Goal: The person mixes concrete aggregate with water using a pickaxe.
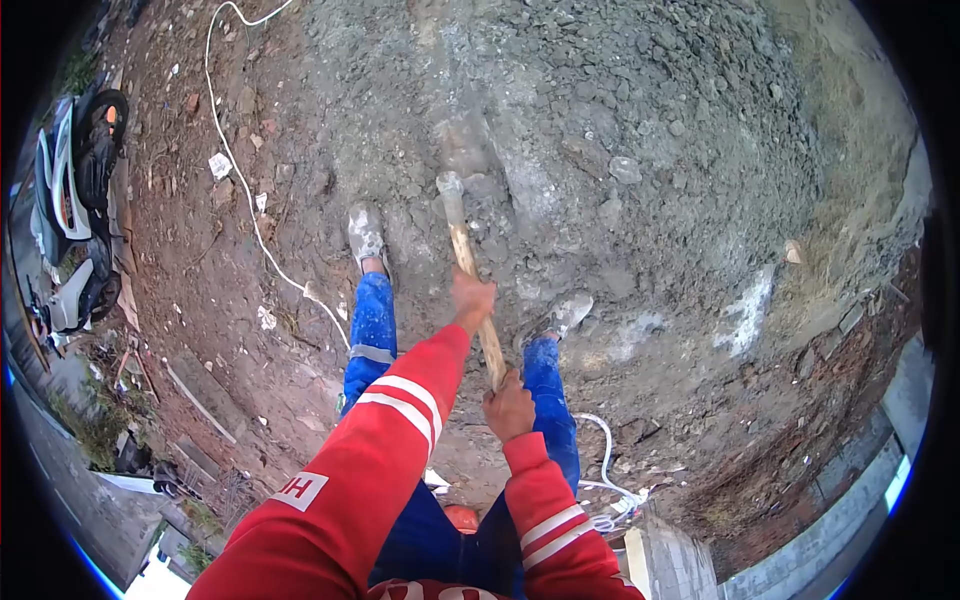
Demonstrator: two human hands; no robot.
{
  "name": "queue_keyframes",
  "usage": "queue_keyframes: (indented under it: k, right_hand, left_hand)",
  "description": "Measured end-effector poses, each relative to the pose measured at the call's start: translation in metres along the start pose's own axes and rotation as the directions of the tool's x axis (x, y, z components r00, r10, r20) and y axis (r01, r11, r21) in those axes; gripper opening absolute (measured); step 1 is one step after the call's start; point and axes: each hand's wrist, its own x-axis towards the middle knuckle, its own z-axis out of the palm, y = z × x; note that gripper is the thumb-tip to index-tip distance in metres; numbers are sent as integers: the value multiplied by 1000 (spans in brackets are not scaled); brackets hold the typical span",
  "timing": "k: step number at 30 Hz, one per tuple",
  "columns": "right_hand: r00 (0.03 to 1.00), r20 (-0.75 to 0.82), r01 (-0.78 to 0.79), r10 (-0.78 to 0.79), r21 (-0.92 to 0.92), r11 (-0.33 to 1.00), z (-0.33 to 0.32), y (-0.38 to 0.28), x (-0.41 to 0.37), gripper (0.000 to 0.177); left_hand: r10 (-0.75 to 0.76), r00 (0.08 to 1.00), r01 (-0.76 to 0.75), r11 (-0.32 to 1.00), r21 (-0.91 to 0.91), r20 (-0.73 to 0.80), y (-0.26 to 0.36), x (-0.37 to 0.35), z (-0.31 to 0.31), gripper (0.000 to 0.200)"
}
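Observation:
A long-handled digging tool (489, 345) with a pale wooden shaft slants across the space between my feet. Its grey, soil-caked head end (451, 188) meets the ground ahead of me; the blade's shape is hard to make out against the soil. My left hand (473, 298) wraps the middle of the shaft. Lower down, near the rear end, my right hand (511, 405) grips it too. Loose grey soil (620, 110) lies in front of the tool, with a shallow hollow around its head.
My muddy shoes (367, 236) stand on either side of the tool. A white cable (232, 150) runs along the ground to the left, and a white hose (607, 450) lies behind my right leg. A motorcycle (70, 190) is at far left. Concrete edging (830, 535) borders the lower right.

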Motion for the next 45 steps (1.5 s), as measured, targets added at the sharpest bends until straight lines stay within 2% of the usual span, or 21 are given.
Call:
queue_keyframes:
  k: [2,4,8,10,11,12,13,14,16,17,19,20,23,24,26,29,32,34,37,40,45]
  right_hand:
    - [993,30,-113,112,38,993,30,0,-30,44]
    - [993,18,-117,116,120,986,48,6,-36,44]
    - [1000,21,-7,2,246,969,45,20,-31,44]
    - [984,-116,154,-135,176,972,12,7,-24,39]
    - [991,135,-68,10,428,901,-21,0,-17,33]
    - [912,403,-324,79,588,741,-57,-7,-15,28]
    - [921,382,-314,79,603,733,-96,-14,-20,28]
    - [873,480,-387,81,583,714,-141,-19,-31,21]
    - [846,524,-446,99,593,670,-215,1,-61,14]
    - [838,541,-419,64,565,710,-245,19,-77,18]
    - [848,529,-342,7,537,771,-308,53,-124,23]
    - [867,498,-293,-17,538,790,-343,72,-153,24]
    - [966,255,-83,26,215,973,-426,167,-213,34]
    - [990,133,-49,44,38,998,-445,199,-225,34]
    - [987,-144,13,-77,-400,916,-462,252,-236,35]
    - [947,-320,-126,-39,-478,869,-433,270,-223,38]
    - [954,-270,4,-130,-424,906,-357,236,-186,34]
    - [941,-231,132,-247,-422,897,-282,194,-143,36]
    - [913,-179,336,-367,-180,924,-163,107,-59,39]
    - [879,-161,449,-449,-40,893,-84,14,14,41]
    - [950,-100,283,-296,-130,950,-43,-1,65,41]
  left_hand:
    - [-120,986,118,993,26,117,-21,-24,-6,56]
    - [-8,983,-41,965,259,186,-39,-24,3,52]
    - [39,983,-103,924,367,179,-48,-22,23,47]
    - [-53,966,28,994,103,254,-22,-17,19,46]
    - [-40,965,14,995,104,259,-15,-18,19,46]
    - [-62,936,96,992,-80,347,-6,-20,21,42]
    - [-60,894,187,950,-249,443,4,-26,26,38]
    - [-36,884,166,956,-241,466,19,-43,27,38]
    - [-144,874,402,752,-523,464,65,-97,24,29]
    - [-121,857,402,766,-502,501,81,-119,29,29]
    - [-59,836,519,411,-750,546,105,-156,31,23]
    - [-55,828,524,426,-737,557,117,-182,37,23]
    - [-60,828,538,367,-759,558,158,-290,79,16]
    - [57,799,555,310,-772,598,164,-325,93,17]
    - [148,666,679,285,-677,731,174,-371,111,14]
    - [140,668,703,205,-681,731,149,-373,127,15]
    - [279,756,523,287,-803,592,121,-323,66,18]
    - [155,845,421,396,-816,512,119,-254,7,17]
    - [186,966,51,545,-837,180,115,-129,-61,17]
    - [156,971,-238,671,-703,-180,108,-30,-79,33]
    - [88,984,-150,874,-462,-154,46,23,-11,35]
